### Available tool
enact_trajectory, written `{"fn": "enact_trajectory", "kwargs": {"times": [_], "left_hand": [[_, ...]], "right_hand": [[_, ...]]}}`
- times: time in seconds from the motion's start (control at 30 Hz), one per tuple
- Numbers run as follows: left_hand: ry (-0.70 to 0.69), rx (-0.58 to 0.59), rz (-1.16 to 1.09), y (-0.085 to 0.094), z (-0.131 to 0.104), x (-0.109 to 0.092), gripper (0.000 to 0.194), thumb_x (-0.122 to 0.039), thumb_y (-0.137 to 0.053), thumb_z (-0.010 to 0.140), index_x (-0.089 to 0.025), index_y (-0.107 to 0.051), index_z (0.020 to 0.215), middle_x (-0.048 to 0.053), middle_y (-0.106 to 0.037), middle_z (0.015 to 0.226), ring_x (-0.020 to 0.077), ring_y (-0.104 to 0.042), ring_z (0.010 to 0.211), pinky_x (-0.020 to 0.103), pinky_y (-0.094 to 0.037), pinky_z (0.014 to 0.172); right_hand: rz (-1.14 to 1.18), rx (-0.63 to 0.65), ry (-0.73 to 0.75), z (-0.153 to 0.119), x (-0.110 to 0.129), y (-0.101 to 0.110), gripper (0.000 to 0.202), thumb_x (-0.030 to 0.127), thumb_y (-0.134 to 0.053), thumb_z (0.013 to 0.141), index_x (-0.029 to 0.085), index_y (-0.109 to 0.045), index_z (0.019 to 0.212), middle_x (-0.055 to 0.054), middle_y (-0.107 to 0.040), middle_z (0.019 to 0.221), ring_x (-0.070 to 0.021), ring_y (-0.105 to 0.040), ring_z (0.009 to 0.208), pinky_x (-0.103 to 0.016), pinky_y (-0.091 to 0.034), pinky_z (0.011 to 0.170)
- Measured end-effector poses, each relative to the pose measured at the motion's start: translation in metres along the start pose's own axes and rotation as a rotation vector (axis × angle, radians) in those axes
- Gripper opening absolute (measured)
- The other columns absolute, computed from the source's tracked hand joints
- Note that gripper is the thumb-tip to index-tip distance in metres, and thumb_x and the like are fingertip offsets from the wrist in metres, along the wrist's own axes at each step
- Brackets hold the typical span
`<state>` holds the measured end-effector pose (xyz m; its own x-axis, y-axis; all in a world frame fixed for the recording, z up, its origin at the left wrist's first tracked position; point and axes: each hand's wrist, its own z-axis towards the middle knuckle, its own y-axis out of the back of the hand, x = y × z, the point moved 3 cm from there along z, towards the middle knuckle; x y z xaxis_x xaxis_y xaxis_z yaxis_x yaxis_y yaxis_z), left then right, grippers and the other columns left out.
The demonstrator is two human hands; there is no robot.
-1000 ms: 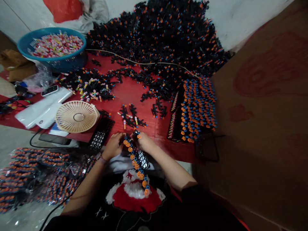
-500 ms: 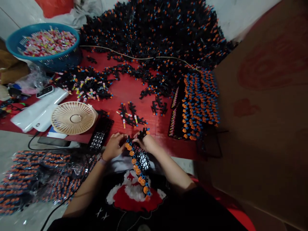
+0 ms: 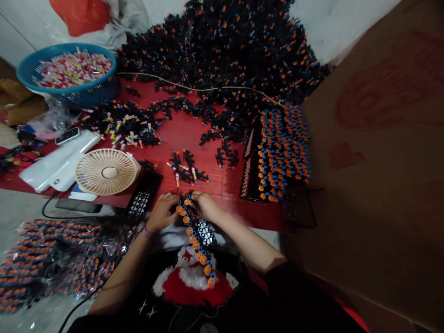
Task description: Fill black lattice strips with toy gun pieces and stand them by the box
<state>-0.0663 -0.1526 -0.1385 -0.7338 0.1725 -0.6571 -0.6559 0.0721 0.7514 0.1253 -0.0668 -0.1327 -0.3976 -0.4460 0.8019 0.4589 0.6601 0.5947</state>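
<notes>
Across my lap, up to the table's front edge, lies a black perforated rack (image 3: pixel 206 232) lined with a row of small black toy guns that have orange discs and blue rings (image 3: pixel 189 230). My left hand (image 3: pixel 163 212) is closed at the far left end of this row, thumb and fingers against the rack. A small black toy gun (image 3: pixel 188 198) with an orange tip is pinched in my right hand (image 3: pixel 205 206), right at the row's far end. My fingers partly hide both. Just beyond, several loose toy guns (image 3: pixel 187 167) lie on the red tabletop, some with candy-coloured tubes.
A round fan (image 3: pixel 107 172) stands left, beside another black rack (image 3: pixel 144 196). Filled racks (image 3: pixel 282 155) are stacked right, near a cardboard box (image 3: pixel 374 175). A blue basket (image 3: pixel 67 85) holds wrapped candies. A large heap of toy guns (image 3: pixel 222 46) fills the back.
My right hand has turned and brought the toy gun left and down to the row's far end. My left hand stays nearly in place. The view has shifted slightly.
</notes>
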Motion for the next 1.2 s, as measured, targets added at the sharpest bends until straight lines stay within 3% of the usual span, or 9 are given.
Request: {"fn": "enact_trajectory", "kwargs": {"times": [0.17, 0.3, 0.4, 0.53, 0.63, 0.73, 0.83, 0.97, 1.2], "left_hand": [[0.046, -0.005, 0.014, -0.002, -0.001, 0.007, 0.021, -0.041, -0.065, 0.089, -0.022, -0.072, 0.095, 0.010, -0.077, 0.096, 0.0308, -0.068, 0.093, 0.045, -0.052, 0.088], [0.017, -0.026, -0.005, -0.007, -0.004, 0.016, 0.031, -0.032, -0.068, 0.086, -0.022, -0.078, 0.113, 0.013, -0.079, 0.117, 0.0360, -0.070, 0.114, 0.051, -0.053, 0.104], [0.049, 0.000, -0.020, -0.009, -0.006, 0.023, 0.026, -0.027, -0.065, 0.088, -0.023, -0.080, 0.109, 0.013, -0.079, 0.119, 0.0359, -0.069, 0.117, 0.054, -0.051, 0.110], [0.071, 0.039, -0.075, -0.008, -0.006, 0.028, 0.024, -0.028, -0.064, 0.092, -0.021, -0.079, 0.108, 0.013, -0.079, 0.119, 0.0330, -0.069, 0.113, 0.053, -0.050, 0.113], [0.010, 0.067, -0.101, -0.003, -0.004, 0.024, 0.024, -0.029, -0.064, 0.092, -0.020, -0.079, 0.109, 0.011, -0.079, 0.116, 0.0307, -0.068, 0.109, 0.047, -0.053, 0.109], [-0.019, 0.090, -0.116, 0.004, -0.001, 0.017, 0.027, -0.030, -0.065, 0.094, -0.021, -0.081, 0.115, 0.011, -0.079, 0.115, 0.0309, -0.069, 0.110, 0.045, -0.053, 0.106], [-0.033, 0.142, -0.116, 0.011, 0.004, 0.012, 0.029, -0.025, -0.063, 0.096, -0.022, -0.081, 0.119, 0.011, -0.080, 0.114, 0.0306, -0.071, 0.111, 0.044, -0.053, 0.102], [-0.091, 0.187, -0.098, 0.014, 0.012, 0.011, 0.019, -0.019, -0.065, 0.094, -0.020, -0.083, 0.101, 0.009, -0.080, 0.104, 0.0276, -0.071, 0.103, 0.040, -0.049, 0.095], [-0.074, 0.151, -0.090, 0.005, 0.014, 0.019, 0.016, -0.019, -0.068, 0.094, -0.020, -0.082, 0.086, 0.006, -0.078, 0.095, 0.0229, -0.067, 0.092, 0.036, -0.047, 0.092]], "right_hand": [[0.146, 0.063, 0.071, 0.015, -0.005, 0.028, 0.029, -0.004, -0.066, 0.085, 0.018, -0.080, 0.098, -0.002, -0.079, 0.093, -0.0164, -0.071, 0.081, -0.027, -0.056, 0.081], [0.051, -0.317, -0.107, 0.046, -0.016, 0.045, 0.029, 0.006, -0.067, 0.092, 0.016, -0.080, 0.116, -0.008, -0.078, 0.106, -0.0185, -0.071, 0.088, -0.032, -0.059, 0.088], [-0.125, -0.530, -0.268, 0.066, -0.026, 0.047, 0.012, 0.021, -0.080, 0.094, 0.015, -0.078, 0.103, -0.014, -0.075, 0.107, -0.0248, -0.070, 0.098, -0.038, -0.058, 0.096], [-0.030, -0.536, -0.299, 0.066, -0.036, 0.045, 0.018, 0.024, -0.082, 0.094, 0.021, -0.070, 0.080, -0.011, -0.074, 0.092, -0.0238, -0.072, 0.089, -0.035, -0.058, 0.089], [0.329, -0.480, -0.260, 0.039, -0.036, 0.037, 0.024, 0.041, -0.081, 0.096, 0.023, -0.069, 0.087, -0.005, -0.073, 0.082, -0.0222, -0.073, 0.078, -0.034, -0.060, 0.079], [0.580, -0.339, -0.163, 0.001, -0.025, 0.013, 0.037, 0.057, -0.084, 0.091, 0.023, -0.073, 0.096, -0.003, -0.076, 0.086, -0.0225, -0.075, 0.082, -0.037, -0.062, 0.083], [0.533, -0.277, -0.106, -0.028, -0.016, -0.018, 0.032, 0.056, -0.084, 0.092, 0.025, -0.075, 0.097, -0.004, -0.080, 0.096, -0.0248, -0.076, 0.096, -0.043, -0.062, 0.097], [0.379, -0.343, -0.059, -0.040, -0.015, -0.044, 0.019, 0.046, -0.075, 0.102, 0.027, -0.072, 0.104, -0.007, -0.078, 0.110, -0.0281, -0.075, 0.114, -0.048, -0.058, 0.109], [0.137, -0.266, 0.013, -0.038, -0.006, -0.034, 0.008, 0.028, -0.067, 0.104, 0.023, -0.069, 0.111, -0.009, -0.076, 0.110, -0.0259, -0.073, 0.107, -0.041, -0.060, 0.101]]}}
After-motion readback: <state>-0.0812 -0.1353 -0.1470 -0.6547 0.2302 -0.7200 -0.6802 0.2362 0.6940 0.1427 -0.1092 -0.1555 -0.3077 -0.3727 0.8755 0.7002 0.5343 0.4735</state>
